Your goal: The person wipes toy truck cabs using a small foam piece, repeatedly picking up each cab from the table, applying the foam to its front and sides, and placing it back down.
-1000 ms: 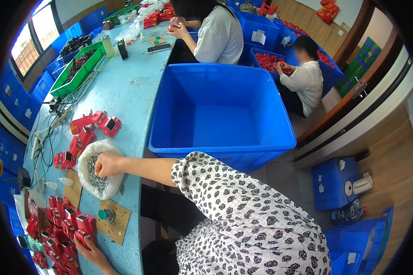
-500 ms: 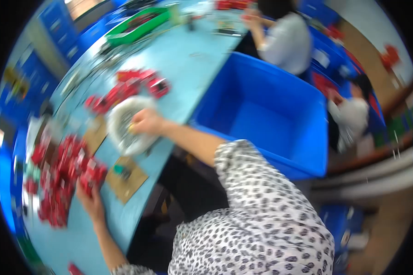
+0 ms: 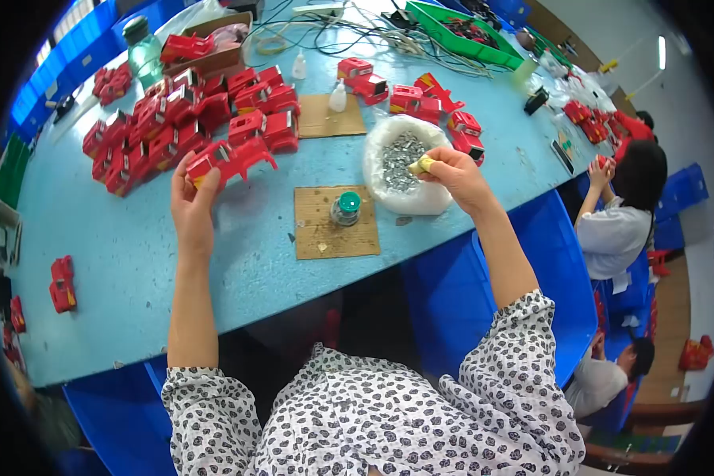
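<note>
My left hand (image 3: 192,202) grips a red toy truck body (image 3: 234,161) at the front of a pile of similar red truck bodies (image 3: 160,131). My right hand (image 3: 458,176) is at the right side of a white plastic bag (image 3: 420,205) of small shiny metal pieces (image 3: 403,159). Its fingertips are pinched together, with something yellow (image 3: 422,165) around them; whether a metal piece is between them is hidden. Between my hands, a small jar with a green lid (image 3: 347,206) stands on a cardboard piece (image 3: 317,238).
More red truck bodies (image 3: 408,101) lie behind the bag. A white dropper bottle (image 3: 338,98) stands on another cardboard piece (image 3: 313,117). Cables (image 3: 357,30) and a green tray (image 3: 468,36) are at the back. A blue bin (image 3: 531,246) stands below the table's right edge; co-workers (image 3: 619,214) sit beyond.
The view has swung round toward the left and steadied. My left hand has lifted a truck body off the pile. My right hand has shifted to the bag's right side, still pinched.
</note>
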